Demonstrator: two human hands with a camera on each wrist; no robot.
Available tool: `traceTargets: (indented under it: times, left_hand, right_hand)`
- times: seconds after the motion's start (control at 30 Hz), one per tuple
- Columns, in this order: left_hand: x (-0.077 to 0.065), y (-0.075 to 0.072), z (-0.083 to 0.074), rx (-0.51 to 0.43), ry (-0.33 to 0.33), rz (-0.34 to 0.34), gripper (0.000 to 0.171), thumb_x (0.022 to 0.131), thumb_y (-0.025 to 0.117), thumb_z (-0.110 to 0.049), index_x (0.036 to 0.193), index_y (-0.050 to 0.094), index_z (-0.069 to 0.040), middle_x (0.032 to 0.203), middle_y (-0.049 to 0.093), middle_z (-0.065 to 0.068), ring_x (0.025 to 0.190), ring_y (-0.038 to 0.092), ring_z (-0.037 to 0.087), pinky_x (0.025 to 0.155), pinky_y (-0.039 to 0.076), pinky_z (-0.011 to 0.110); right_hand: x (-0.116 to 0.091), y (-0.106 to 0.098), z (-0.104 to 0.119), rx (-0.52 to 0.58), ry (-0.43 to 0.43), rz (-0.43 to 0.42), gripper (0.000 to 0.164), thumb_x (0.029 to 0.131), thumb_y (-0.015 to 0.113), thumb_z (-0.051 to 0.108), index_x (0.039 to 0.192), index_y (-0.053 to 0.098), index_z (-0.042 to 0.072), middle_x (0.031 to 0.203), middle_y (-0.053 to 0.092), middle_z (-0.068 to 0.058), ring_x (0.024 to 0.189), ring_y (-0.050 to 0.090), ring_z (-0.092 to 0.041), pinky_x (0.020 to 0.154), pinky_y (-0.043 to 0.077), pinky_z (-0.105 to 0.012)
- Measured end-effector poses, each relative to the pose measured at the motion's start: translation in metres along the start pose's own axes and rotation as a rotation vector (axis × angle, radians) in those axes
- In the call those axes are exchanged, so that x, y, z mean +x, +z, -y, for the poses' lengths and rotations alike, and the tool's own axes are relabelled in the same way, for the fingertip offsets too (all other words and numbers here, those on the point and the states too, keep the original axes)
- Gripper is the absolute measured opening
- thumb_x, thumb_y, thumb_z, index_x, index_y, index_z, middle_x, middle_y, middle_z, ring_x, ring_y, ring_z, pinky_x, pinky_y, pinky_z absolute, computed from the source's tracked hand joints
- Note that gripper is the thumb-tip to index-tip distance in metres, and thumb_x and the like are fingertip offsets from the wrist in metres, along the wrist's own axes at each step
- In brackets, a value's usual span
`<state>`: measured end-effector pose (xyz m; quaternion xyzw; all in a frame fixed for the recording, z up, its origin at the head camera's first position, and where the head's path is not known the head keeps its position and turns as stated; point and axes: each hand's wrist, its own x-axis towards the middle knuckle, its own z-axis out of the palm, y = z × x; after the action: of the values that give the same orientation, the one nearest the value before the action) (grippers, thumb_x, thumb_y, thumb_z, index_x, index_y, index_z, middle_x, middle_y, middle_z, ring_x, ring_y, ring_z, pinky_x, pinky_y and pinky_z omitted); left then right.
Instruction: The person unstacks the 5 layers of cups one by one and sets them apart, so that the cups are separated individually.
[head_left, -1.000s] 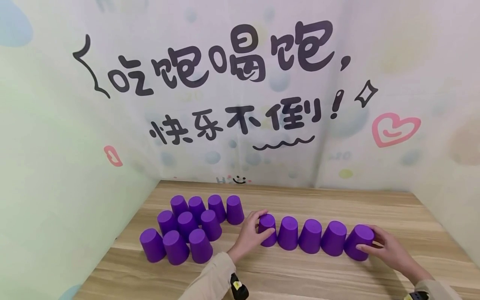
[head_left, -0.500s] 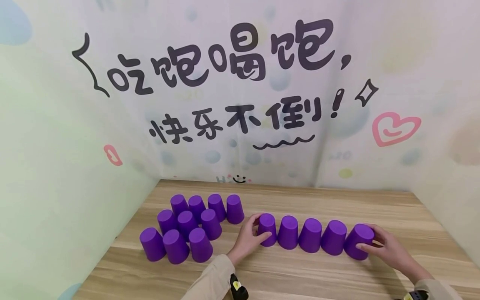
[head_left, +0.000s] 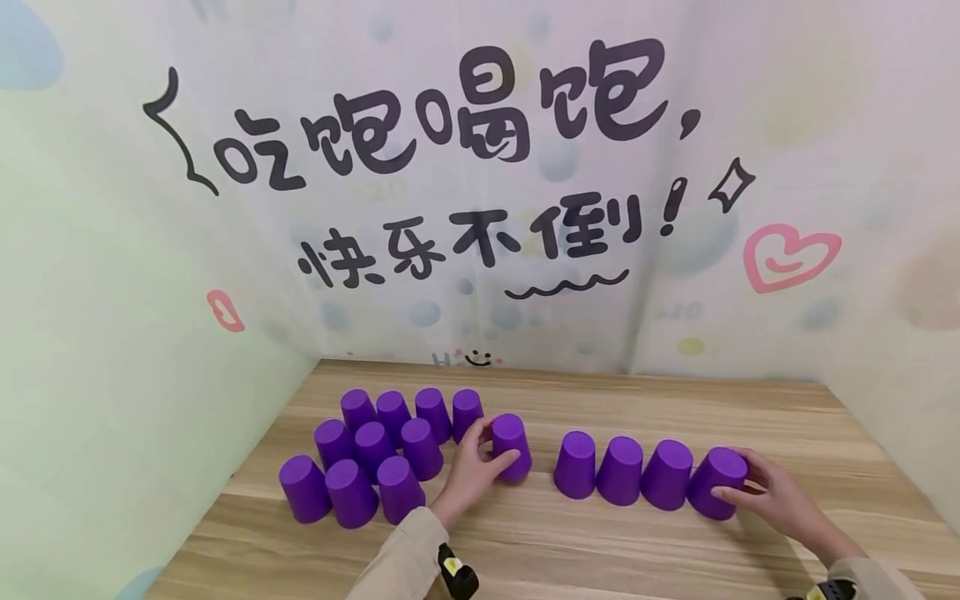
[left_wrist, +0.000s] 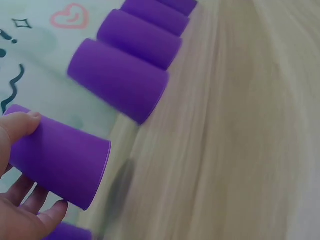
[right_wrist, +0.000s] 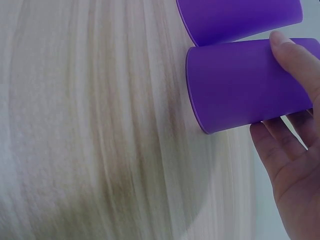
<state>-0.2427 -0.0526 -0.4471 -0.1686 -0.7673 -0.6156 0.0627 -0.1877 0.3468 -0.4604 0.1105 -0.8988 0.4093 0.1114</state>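
Observation:
My left hand [head_left: 471, 473] grips an upside-down purple cup [head_left: 512, 448] between thumb and fingers. In the left wrist view this cup [left_wrist: 65, 155] is slightly off the table, with a shadow beneath its rim. On the right, my right hand [head_left: 783, 502] holds the end cup [head_left: 716, 483] of a row, thumb in front and fingers behind. That cup [right_wrist: 240, 85] stands rim-down close beside its neighbour [right_wrist: 240, 20] in the right wrist view. Between the hands stand three more upturned purple cups, the nearest to my left hand being one cup [head_left: 575, 467].
Left of my left hand, several upturned purple cups stand in three rows, including a front cup [head_left: 352, 496] and a back cup [head_left: 467, 414] close behind the fingers. The wooden table [head_left: 600, 554] meets a printed backdrop [head_left: 480, 325] at the rear.
The left hand has moved left with the row's leftmost cup, opening a gap beside the other cups. The right hand and its cup have stayed in place.

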Motion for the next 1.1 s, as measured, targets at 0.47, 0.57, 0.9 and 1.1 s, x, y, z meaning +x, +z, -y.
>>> traceTargets:
  times: [0.47, 0.57, 0.9, 1.1]
  left_hand:
    - [-0.010, -0.024, 0.014, 0.090, 0.044, -0.161, 0.051, 0.075, 0.067, -0.002, 0.120, 0.043, 0.004, 0.111, 0.048, 0.022, 0.099, 0.050, 0.035, 0.082, 0.043, 0.049]
    - [-0.009, -0.026, 0.030, 0.128, 0.069, -0.193, 0.052, 0.076, 0.068, -0.006, 0.121, 0.043, 0.000, 0.113, 0.047, 0.018, 0.102, 0.050, 0.032, 0.083, 0.044, 0.044]
    - [-0.013, -0.027, 0.035, 0.191, 0.079, -0.226, 0.052, 0.076, 0.065, -0.001, 0.122, 0.041, 0.004, 0.116, 0.047, 0.021, 0.107, 0.048, 0.035, 0.091, 0.039, 0.045]
    - [-0.014, -0.026, 0.034, 0.195, 0.063, -0.245, 0.053, 0.076, 0.062, 0.003, 0.123, 0.038, 0.006, 0.119, 0.047, 0.022, 0.109, 0.046, 0.035, 0.093, 0.036, 0.046]
  right_hand:
    - [-0.001, -0.002, 0.001, 0.004, -0.010, -0.002, 0.051, 0.074, 0.070, 0.006, 0.115, 0.045, -0.011, 0.098, 0.050, 0.021, 0.086, 0.047, 0.014, 0.066, 0.050, -0.018]
    - [-0.001, -0.001, 0.002, 0.002, -0.014, -0.002, 0.051, 0.074, 0.070, 0.006, 0.115, 0.045, -0.011, 0.099, 0.056, 0.008, 0.085, 0.047, 0.013, 0.065, 0.050, -0.018]
    - [-0.003, 0.000, 0.002, 0.024, -0.006, -0.001, 0.051, 0.074, 0.070, 0.007, 0.115, 0.045, -0.012, 0.096, 0.046, 0.030, 0.085, 0.047, 0.014, 0.066, 0.049, -0.018]
    - [-0.002, 0.001, 0.003, 0.032, -0.003, 0.001, 0.051, 0.074, 0.070, 0.007, 0.115, 0.045, -0.012, 0.097, 0.052, 0.019, 0.085, 0.047, 0.013, 0.066, 0.049, -0.017]
